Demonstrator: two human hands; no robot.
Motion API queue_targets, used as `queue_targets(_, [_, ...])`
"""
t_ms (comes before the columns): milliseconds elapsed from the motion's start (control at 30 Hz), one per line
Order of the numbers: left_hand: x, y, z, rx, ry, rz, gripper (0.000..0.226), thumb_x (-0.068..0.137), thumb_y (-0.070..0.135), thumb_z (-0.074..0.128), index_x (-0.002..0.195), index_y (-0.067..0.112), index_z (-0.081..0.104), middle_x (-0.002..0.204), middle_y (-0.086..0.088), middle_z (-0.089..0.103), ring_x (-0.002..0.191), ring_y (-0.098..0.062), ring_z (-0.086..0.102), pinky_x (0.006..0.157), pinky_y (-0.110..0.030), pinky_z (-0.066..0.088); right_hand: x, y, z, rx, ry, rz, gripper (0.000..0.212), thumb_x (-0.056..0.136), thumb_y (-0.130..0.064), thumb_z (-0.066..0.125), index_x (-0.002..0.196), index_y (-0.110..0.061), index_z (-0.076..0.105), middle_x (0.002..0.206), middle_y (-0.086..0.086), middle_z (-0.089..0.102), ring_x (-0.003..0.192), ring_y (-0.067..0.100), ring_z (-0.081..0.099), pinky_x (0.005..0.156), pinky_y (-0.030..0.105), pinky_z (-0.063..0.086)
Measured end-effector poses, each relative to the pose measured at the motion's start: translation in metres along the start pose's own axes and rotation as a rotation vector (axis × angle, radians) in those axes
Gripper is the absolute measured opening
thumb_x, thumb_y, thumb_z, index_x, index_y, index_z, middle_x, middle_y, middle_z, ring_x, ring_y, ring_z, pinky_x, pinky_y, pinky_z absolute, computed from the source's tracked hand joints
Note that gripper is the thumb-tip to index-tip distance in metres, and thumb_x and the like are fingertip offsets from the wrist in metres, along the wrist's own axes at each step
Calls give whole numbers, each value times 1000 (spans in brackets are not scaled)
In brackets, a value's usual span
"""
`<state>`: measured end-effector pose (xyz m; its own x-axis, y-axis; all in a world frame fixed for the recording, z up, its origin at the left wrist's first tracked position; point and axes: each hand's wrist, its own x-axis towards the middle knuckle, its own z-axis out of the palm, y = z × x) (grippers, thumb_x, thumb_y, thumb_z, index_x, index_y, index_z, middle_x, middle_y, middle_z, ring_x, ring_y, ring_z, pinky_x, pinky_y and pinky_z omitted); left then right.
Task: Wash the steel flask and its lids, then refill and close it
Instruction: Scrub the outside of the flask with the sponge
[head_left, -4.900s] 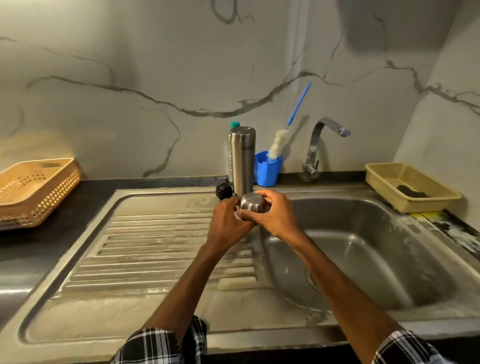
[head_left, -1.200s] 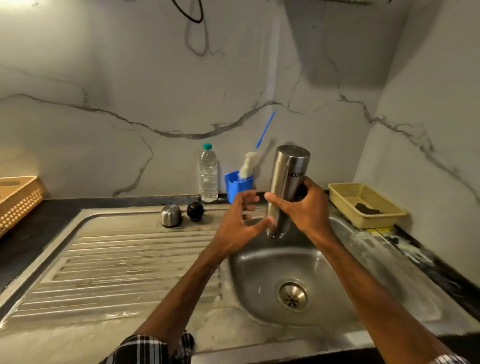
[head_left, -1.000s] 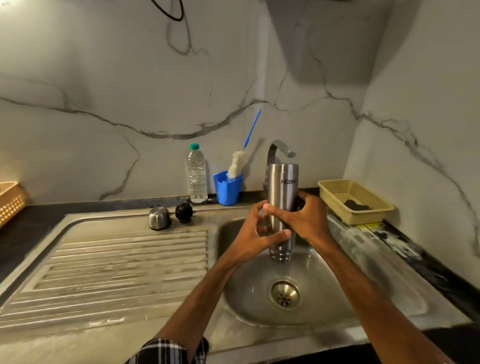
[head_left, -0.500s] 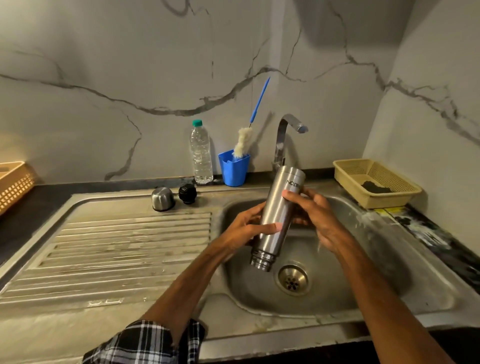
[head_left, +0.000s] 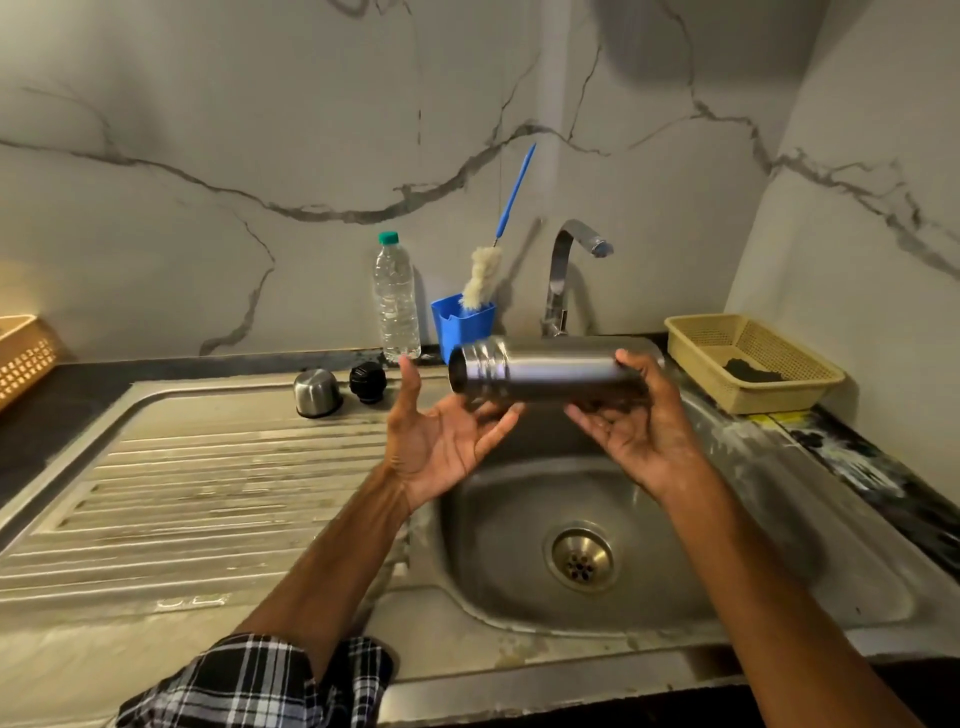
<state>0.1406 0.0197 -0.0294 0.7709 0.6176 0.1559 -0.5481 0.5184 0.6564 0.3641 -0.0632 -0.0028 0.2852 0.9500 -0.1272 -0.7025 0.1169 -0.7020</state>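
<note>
A person holds a steel flask (head_left: 545, 376) level above the sink (head_left: 519, 525), its open mouth turned toward the left hand (head_left: 441, 447). The right hand (head_left: 639, 436) grips the flask's closed base end, thumb over the top and fingers curled beneath. The left hand lies palm up with fingers spread, fingertips touching the underside of the flask just behind the threaded neck; its thumb points up just beside the mouth. The basin lies directly below both hands, with the drain (head_left: 582, 558) under the right wrist.

Beyond the left hand, at the back of the ribbed draining board (head_left: 208, 493), stand the steel lid (head_left: 317, 392) and, just beside it on the side nearer the hand, the black stopper (head_left: 367, 383), both apart from the flask. Farther back, against the marble wall, stand a clear water bottle (head_left: 397, 301) and a blue cup (head_left: 464, 327) holding a bottle brush (head_left: 485, 275). The tap (head_left: 561, 270) rises behind the flask, between the two hands. Past the right hand, a yellow tray (head_left: 800, 384) on the counter holds a dark pad (head_left: 753, 370). Far out from the left hand, an orange basket (head_left: 23, 353) sits at the frame's edge. A checked sleeve (head_left: 260, 680) covers the left arm near the elbow.
</note>
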Motion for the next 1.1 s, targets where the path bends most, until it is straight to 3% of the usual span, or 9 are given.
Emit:
queue_targets(100, [8, -8, 3, 115, -50, 53, 117, 64, 52, 91, 158, 17, 31, 156, -21, 43, 147, -33, 38, 119, -41, 36, -4, 9, 9, 69, 60, 2, 51, 82, -22, 77, 126, -7, 56, 119, 24, 66, 103, 37, 70, 87, 47, 59])
queue_targets(167, [11, -19, 4, 274, 71, 104, 97, 77, 22, 87, 157, 22, 32, 147, -16, 55, 139, -29, 50, 117, -42, 40, -6, 20, 13, 27, 71, 33, 56, 81, -22, 80, 128, -7, 54, 119, 26, 66, 102, 39, 71, 89, 48, 59])
queue_targets(233, [14, -27, 3, 372, 202, 188, 75, 87, 10, 73, 153, 20, 37, 138, -14, 63, 131, -29, 58, 115, -47, 42, -7, 31, 16, -145, 41, 52, 59, 79, -24, 82, 129, -9, 55, 119, 24, 68, 102, 37, 71, 90, 49, 57])
queue_targets(333, [13, -23, -3, 362, 328, 250, 55, 94, 15, 69, 144, 22, 48, 126, -9, 70, 118, -28, 66, 107, -52, 48, -8, 43, 20, -405, 39, 42, 62, 72, -31, 87, 126, -14, 62, 116, 17, 71, 99, 31, 73, 83, 52, 60])
queue_targets(467, [18, -15, -2, 331, 426, 275, 42, 94, 29, 66, 135, 21, 59, 117, -6, 73, 109, -23, 70, 93, -46, 57, -8, 43, 20, -683, -55, 97, 60, 73, -44, 83, 120, -12, 66, 112, 18, 72, 98, 30, 73, 81, 49, 61])
queue_targets(600, [17, -19, 1, 382, 464, 179, 47, 96, 45, 62, 131, 13, 64, 121, -14, 72, 113, -29, 69, 92, -43, 58, -12, 45, 22, -710, -179, 167, 49, 82, -37, 77, 117, -4, 67, 110, 22, 72, 101, 35, 72, 90, 48, 58])
queue_targets(833, [16, -28, 7, 439, 415, 87, 56, 91, 43, 68, 141, 23, 55, 129, -13, 68, 118, -30, 67, 90, -43, 59, -9, 32, 12, -836, -262, 242, 50, 89, -44, 68, 123, -8, 63, 112, 17, 73, 106, 29, 71, 95, 50, 55])
queue_targets(967, [18, -31, 14, 365, 447, 63, 49, 97, 40, 63, 139, 17, 55, 127, -15, 69, 116, -29, 68, 85, -42, 60, -8, 19, 4, -989, -173, 162, 56, 91, -61, 56, 115, -12, 68, 104, 10, 76, 97, 23, 74, 83, 44, 60])
queue_targets(1100, [23, -37, 26, 309, 464, 20, 51, 96, 44, 64, 137, 14, 55, 127, -16, 69, 111, -27, 71, 78, -39, 61, -10, -4, -14, -1054, -14, -61, 37, 97, -45, 57, 106, -12, 71, 94, 8, 77, 84, 20, 76, 73, 37, 62])
